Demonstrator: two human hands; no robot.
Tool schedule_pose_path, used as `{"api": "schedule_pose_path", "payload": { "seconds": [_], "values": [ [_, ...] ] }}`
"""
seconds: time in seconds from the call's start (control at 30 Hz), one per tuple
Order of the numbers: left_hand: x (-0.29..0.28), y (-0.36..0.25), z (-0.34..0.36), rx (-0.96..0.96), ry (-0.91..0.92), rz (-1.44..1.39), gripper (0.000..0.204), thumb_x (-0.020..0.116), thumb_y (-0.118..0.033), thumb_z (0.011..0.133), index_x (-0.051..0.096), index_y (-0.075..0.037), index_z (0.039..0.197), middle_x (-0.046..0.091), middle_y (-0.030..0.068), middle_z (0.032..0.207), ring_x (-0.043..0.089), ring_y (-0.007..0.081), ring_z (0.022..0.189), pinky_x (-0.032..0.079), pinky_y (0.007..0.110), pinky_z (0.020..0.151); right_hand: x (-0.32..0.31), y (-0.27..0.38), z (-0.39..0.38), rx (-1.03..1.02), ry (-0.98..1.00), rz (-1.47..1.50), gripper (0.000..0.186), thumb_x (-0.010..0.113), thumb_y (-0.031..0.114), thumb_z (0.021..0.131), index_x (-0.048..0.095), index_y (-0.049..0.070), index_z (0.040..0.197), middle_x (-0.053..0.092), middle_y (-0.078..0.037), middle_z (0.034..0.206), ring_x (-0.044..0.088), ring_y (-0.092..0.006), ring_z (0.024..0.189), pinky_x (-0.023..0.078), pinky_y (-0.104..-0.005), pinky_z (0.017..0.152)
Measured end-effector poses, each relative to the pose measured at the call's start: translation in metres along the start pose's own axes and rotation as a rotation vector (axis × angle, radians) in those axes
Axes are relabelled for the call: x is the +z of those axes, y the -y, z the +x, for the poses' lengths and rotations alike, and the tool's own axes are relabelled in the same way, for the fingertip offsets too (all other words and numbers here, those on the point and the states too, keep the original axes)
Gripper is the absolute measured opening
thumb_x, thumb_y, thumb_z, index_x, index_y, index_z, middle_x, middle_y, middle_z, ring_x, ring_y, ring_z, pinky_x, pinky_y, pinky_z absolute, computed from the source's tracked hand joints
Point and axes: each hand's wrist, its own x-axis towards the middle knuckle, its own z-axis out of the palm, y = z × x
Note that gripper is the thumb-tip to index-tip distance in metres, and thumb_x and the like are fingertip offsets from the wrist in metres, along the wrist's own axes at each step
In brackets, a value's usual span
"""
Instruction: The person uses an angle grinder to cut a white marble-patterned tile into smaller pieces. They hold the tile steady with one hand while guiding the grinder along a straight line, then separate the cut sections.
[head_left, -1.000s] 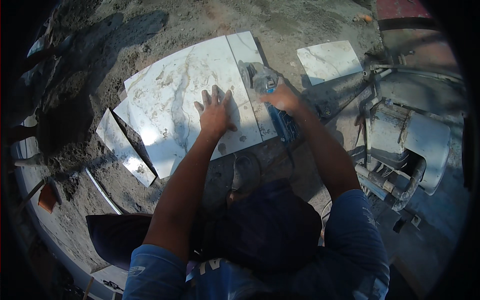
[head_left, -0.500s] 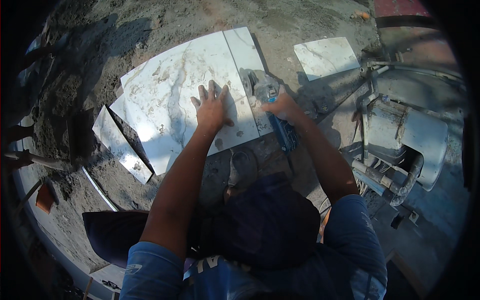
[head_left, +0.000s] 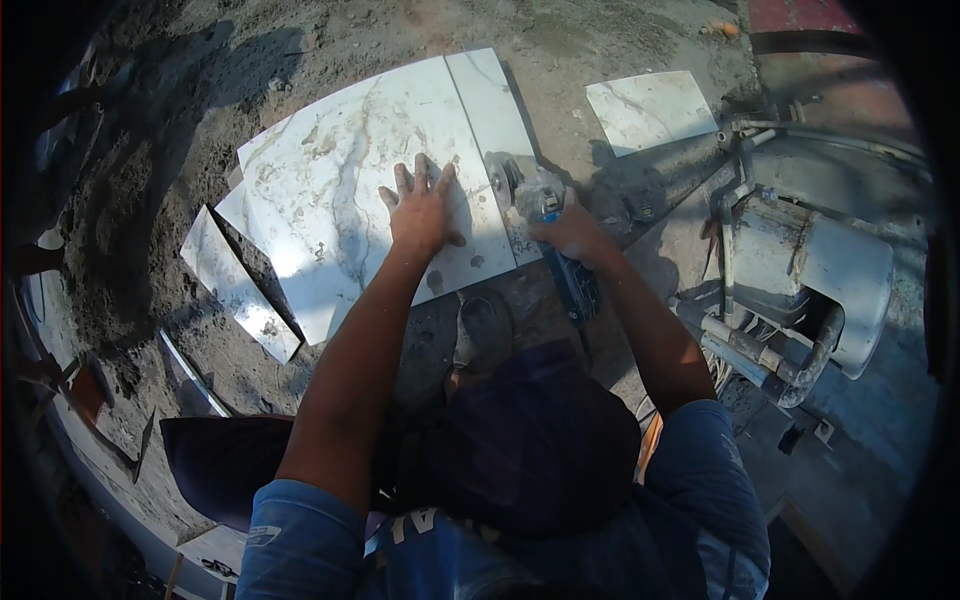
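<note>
the left hand [head_left: 421, 217] lies flat on the big tile [head_left: 320, 190], fingers spread wide. the right hand [head_left: 578, 235] is wrapped around a blue grinder [head_left: 572, 288]. the grinder's round disc [head_left: 501, 178] is over the white strip [head_left: 490, 95] along the big tile's right side. the big tile is on the dirt [head_left: 350, 40], with a thin piece [head_left: 240, 285] to its left and a small tile [head_left: 653, 112] to its right.

White, grey-veined tile [head_left: 350, 205] is smudged with dirt, laid flat on ground [head_left: 400, 28]; straight line seen toward right edge. Blue-bodied angle grinder [head_left: 549, 207] is held at that side, disc near line, contact unclear.
</note>
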Motion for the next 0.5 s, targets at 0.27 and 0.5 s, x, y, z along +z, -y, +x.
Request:
{"api": "schedule_pose_path", "payload": {
  "seconds": [0.27, 0.5],
  "values": [
    [0.0, 0.002, 0.0, -0.006, -0.003, 0.006, 0.129, 0.099, -0.04, 0.054, 0.029, -0.031, 0.162, 0.02, 0.0136, 0.17, 0.018, 0.0453, 0.155, 0.026, 0.071, 0.118, -0.002, 0.005, -0.02, 0.16, 0.103, -0.035, 0.098, 0.089, 0.033, 0.071, 0.035, -0.012, 0.14, 0.067, -0.031, 0.118, 0.068, -0.0389, 0.111, 0.053, -0.0417, 0.097],
    [-0.001, -0.001, 0.0, 0.006, -0.011, -0.004, 0.128, 0.099, -0.039, 0.054, 0.03, -0.03, 0.162, 0.021, 0.0137, 0.169, 0.018, 0.0453, 0.155, 0.027, 0.071, 0.117, 0.003, -0.018, -0.031, 0.087, 0.032, -0.037, 0.096, 0.089, 0.032, 0.07, 0.038, -0.011, 0.138, 0.068, -0.029, 0.117, 0.068, -0.037, 0.109, 0.053, -0.0416, 0.095]
  ]
}}
